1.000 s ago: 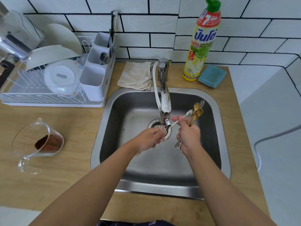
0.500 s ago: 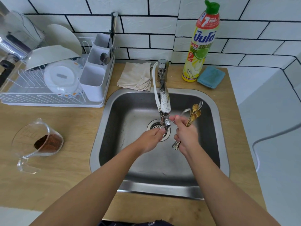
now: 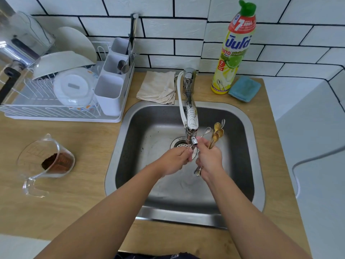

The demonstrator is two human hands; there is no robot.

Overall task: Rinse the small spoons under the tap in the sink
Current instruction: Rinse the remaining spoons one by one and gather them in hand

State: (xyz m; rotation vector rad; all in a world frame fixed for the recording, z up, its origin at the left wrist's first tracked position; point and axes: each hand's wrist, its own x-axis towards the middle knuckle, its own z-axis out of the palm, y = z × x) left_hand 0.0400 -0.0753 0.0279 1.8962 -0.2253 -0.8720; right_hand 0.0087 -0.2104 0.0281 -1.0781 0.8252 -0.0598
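Two bare forearms reach from the near edge of the wooden worktop (image 3: 61, 208) out over the steel sink (image 3: 259, 184), which is set into the worktop's middle. Both hands meet just below the spout of the tap (image 3: 190, 116), above the drain (image 3: 180, 143).

The left hand (image 3: 173, 161) has its fingers curled toward the spout tip; whether it pinches a spoon there I cannot tell, since the fingertips blur together with the water and metal. The right hand (image 3: 209, 159) grips a bundle of small spoons (image 3: 216, 132), fingers wrapped round the handles. The bowls, some gold and some silver, fan upward and away past the hand, just right of the spout, and the handle ends poke out below the fist. The two hands are touching or nearly so.

Toward the left edge of the worktop, a clear measuring jug (image 3: 46, 161) lies tilted with brown powder inside. Farther back on the left stands a white dish rack (image 3: 61, 113) holding bowls, a lid and a cutlery holder. Behind the sink, at the far edge beside the tap base, lies a folded beige cloth (image 3: 157, 88). To the right of the tap a yellow bottle of dish soap (image 3: 233, 53) stands upright against the tiled wall, with a blue sponge (image 3: 244, 88) just beside it.
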